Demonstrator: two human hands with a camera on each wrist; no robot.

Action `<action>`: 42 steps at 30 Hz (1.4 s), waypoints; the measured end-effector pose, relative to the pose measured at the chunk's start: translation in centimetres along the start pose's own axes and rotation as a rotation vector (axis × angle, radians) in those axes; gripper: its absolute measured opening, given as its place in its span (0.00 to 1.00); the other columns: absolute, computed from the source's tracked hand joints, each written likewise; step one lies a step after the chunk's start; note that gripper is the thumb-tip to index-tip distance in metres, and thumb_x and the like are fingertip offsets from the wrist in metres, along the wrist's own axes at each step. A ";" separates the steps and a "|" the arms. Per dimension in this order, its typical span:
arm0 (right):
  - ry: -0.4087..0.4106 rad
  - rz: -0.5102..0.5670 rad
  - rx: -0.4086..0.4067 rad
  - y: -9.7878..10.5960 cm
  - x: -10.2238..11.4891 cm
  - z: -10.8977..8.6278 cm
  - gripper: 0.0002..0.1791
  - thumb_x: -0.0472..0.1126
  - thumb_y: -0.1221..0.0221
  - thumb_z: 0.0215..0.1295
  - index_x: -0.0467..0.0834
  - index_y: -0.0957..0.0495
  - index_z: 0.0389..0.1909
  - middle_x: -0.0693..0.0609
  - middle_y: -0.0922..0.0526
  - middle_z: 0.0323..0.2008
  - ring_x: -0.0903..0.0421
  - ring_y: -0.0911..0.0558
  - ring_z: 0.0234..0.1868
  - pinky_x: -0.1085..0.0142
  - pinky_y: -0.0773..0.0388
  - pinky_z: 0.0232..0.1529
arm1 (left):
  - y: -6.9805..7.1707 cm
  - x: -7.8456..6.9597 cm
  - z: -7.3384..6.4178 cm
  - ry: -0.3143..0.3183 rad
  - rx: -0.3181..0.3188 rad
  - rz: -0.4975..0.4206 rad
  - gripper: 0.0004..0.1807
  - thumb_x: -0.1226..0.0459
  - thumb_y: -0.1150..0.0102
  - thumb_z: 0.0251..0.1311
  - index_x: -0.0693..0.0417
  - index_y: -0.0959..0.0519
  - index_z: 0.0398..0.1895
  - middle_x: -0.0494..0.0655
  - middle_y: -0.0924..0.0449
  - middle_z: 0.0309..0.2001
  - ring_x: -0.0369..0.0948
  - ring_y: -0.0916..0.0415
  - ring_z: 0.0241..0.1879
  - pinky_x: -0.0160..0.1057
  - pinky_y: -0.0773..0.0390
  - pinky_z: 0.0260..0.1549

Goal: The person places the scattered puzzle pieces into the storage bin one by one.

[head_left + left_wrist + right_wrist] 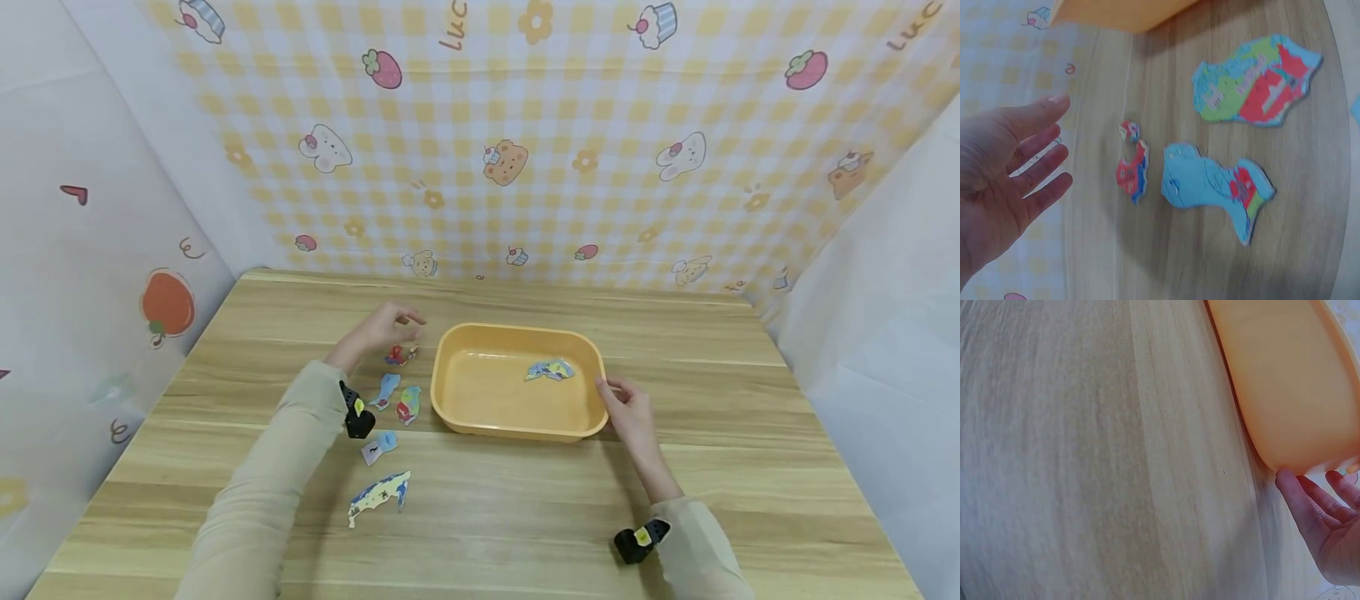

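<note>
My left hand (390, 327) hovers above the table's left part with its fingers loosely spread and nothing in them. Just below it lie a small red puzzle piece (1132, 174) and a tiny multicoloured piece (1129, 130). Nearer me are a light-blue puzzle piece (1200, 178) and a green-and-red one (1257, 81). A yellow-orange plastic tray (495, 432) stands to the right of these, with a blue-and-yellow puzzle piece (550, 370) inside. At the tray's right end, my right hand (632, 414) holds the rim, its thumb (1297, 503) at the edge.
Closer to me on the left lie a blue-and-pale puzzle piece (380, 447) and a long cream-and-blue one (380, 493). All of it is on a wooden table (510, 525). A yellow checked cloth (555, 108) hangs behind, with white sheets at both sides.
</note>
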State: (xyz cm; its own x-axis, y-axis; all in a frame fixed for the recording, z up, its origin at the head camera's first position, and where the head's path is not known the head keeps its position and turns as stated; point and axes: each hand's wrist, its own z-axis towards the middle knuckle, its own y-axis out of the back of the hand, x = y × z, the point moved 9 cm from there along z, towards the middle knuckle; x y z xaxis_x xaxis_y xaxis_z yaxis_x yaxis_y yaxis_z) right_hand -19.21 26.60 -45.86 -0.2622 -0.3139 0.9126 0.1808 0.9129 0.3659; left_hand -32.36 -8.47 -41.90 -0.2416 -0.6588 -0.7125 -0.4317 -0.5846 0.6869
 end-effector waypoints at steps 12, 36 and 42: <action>-0.004 0.033 0.011 0.0 -0.3 0.1 0.25 0.50 0.48 0.64 0.33 0.28 0.52 0.38 0.17 0.33 0.63 0.19 0.20 0.69 0.20 0.21 | 0.0 3.8 -0.8 0.097 0.085 0.079 0.20 0.72 0.47 0.56 0.74 0.32 0.52 0.69 0.28 0.51 0.59 0.30 0.52 0.52 0.28 0.53; -0.041 0.004 0.010 0.0 -0.6 0.0 0.29 0.55 0.49 0.64 0.34 0.28 0.53 0.34 0.21 0.43 0.64 0.19 0.24 0.71 0.20 0.23 | -0.8 4.0 -2.0 0.076 0.112 0.163 0.20 0.70 0.36 0.49 0.70 0.28 0.45 0.63 0.27 0.44 0.53 0.31 0.46 0.50 0.29 0.51; -0.042 0.007 0.002 0.0 -0.6 0.0 0.29 0.55 0.49 0.63 0.34 0.28 0.52 0.35 0.20 0.41 0.64 0.19 0.23 0.71 0.20 0.23 | -0.9 4.6 -1.9 0.100 0.122 0.154 0.16 0.70 0.37 0.49 0.68 0.26 0.41 0.60 0.27 0.41 0.49 0.32 0.42 0.44 0.29 0.44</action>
State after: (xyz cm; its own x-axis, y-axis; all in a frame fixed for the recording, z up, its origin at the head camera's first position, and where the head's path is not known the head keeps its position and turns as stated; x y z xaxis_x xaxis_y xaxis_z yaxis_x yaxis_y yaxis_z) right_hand -19.06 26.78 -46.44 -0.3007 -0.2962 0.9066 0.1809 0.9156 0.3592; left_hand -31.43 -11.85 -45.49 -0.2278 -0.7834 -0.5782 -0.4996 -0.4156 0.7600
